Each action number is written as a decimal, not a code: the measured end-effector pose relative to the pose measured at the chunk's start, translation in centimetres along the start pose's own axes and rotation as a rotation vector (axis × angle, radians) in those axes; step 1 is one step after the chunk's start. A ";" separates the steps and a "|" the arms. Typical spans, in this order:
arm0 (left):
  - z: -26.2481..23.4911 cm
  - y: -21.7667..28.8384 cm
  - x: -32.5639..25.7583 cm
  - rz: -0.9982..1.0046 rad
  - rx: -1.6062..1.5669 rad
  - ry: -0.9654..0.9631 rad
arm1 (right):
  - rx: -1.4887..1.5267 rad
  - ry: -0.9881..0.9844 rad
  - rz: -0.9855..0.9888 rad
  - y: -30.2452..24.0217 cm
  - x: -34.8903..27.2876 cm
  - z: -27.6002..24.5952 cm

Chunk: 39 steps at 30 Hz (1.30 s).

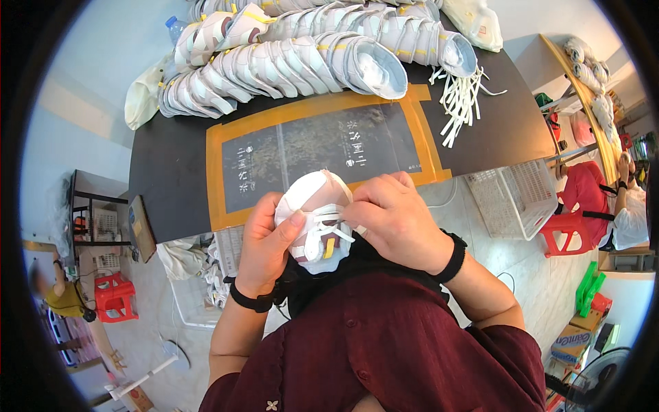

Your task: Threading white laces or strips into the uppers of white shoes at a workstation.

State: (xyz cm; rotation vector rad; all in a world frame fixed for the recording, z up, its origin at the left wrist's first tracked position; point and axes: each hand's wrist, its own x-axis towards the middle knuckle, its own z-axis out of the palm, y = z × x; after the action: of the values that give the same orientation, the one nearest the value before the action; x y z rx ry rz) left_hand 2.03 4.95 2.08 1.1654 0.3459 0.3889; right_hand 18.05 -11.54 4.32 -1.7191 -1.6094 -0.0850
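- A white shoe upper (317,221) sits clamped between both hands, just short of the near edge of the black table (171,165).
- The left hand (264,244) grips its side, thumb pressed on top; the right hand (395,216) closes over its laces from the other side.
- Beyond the hands, an orange-bordered mat (322,147) lies bare; farther off, rows of stacked uppers (288,65) and loose white laces (461,99) crowd the far edge.
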 end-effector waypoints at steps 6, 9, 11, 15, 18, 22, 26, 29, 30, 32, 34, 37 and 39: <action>-0.6 -0.4 -0.1 -0.022 -0.006 -0.045 | 1.226 0.236 0.478 1.9 -1.7 1.9; 0.2 0.1 0.0 -0.059 -0.149 0.047 | 1.269 0.269 0.581 2.3 -2.2 1.6; 0.2 0.2 0.1 -0.121 -0.295 0.059 | 1.258 0.289 0.639 2.5 -2.3 1.4; -0.1 0.2 0.0 -0.195 -0.332 -0.037 | 1.283 0.231 0.635 2.7 -0.8 0.2; -0.4 0.3 -0.4 -0.212 -0.083 -0.145 | 1.257 0.121 0.622 2.1 1.3 -0.5; 1.5 3.3 0.0 0.572 0.994 -0.555 | 1.047 -0.305 0.427 2.2 2.6 -0.6; 2.3 4.6 -2.1 1.108 1.384 -0.497 | 0.927 -0.442 0.160 1.7 2.1 -0.1; 1.6 5.5 -3.2 1.198 1.517 -0.441 | 0.875 -0.601 0.112 0.7 2.3 -0.7; 1.2 5.5 -3.5 1.192 1.518 -0.442 | 0.846 -0.628 0.065 0.3 2.3 -0.7; 0.7 5.3 -4.0 1.244 1.514 -0.493 | 0.845 -0.561 0.016 -0.6 2.1 -0.2; 0.1 5.3 -4.2 1.280 1.518 -0.514 | 0.737 -0.573 -0.069 -1.4 2.5 -0.4; -0.3 5.2 -4.5 1.311 1.563 -0.514 | 0.536 -0.454 -0.125 -1.7 2.2 -0.7; -0.5 5.3 -4.6 1.341 1.547 -0.467 | 0.356 -0.372 -0.211 -1.8 1.9 -1.1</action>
State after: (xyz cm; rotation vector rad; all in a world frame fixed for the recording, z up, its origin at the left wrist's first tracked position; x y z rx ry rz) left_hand -2.90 4.98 7.16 2.8860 -0.8250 1.0393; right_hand 17.33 -10.81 6.96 -1.3395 -1.9341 0.4182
